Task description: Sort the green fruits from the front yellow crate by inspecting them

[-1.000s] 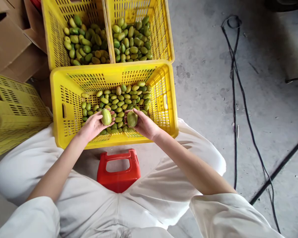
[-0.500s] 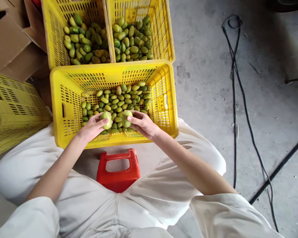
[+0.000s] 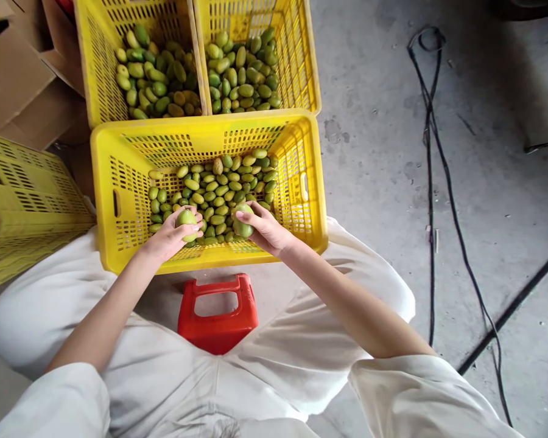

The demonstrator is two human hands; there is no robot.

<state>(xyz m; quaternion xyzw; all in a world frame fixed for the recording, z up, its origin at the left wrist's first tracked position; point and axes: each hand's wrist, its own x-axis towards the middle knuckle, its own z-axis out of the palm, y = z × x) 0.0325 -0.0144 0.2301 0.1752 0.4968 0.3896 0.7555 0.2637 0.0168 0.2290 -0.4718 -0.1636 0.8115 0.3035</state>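
My left hand [image 3: 168, 236] is closed round a pale green, rounded fruit [image 3: 186, 218], with the thumb across its front. My right hand [image 3: 269, 232] grips another green fruit [image 3: 243, 226] between thumb and fingers. Both hands are over the near part of a yellow plastic crate [image 3: 210, 264], apart from each other. Many smaller oval fruits [image 3: 221, 190], green to yellowish, lie in this crate below and beyond my hands. One brownish fruit [image 3: 218, 165] lies among them.
Two more yellow crates [image 3: 98, 73] [image 3: 313, 61] with green fruits stand behind. Another yellow crate [image 3: 31, 194] and cardboard boxes [image 3: 18, 73] are at left. A red plastic stool [image 3: 217, 328] sits between my legs. Black cables [image 3: 432, 182] lie on the concrete floor at right.
My hands have moved slightly apart, each keeping its fruit. Both fruits look turned a little in the fingers. The crates stay where they were.
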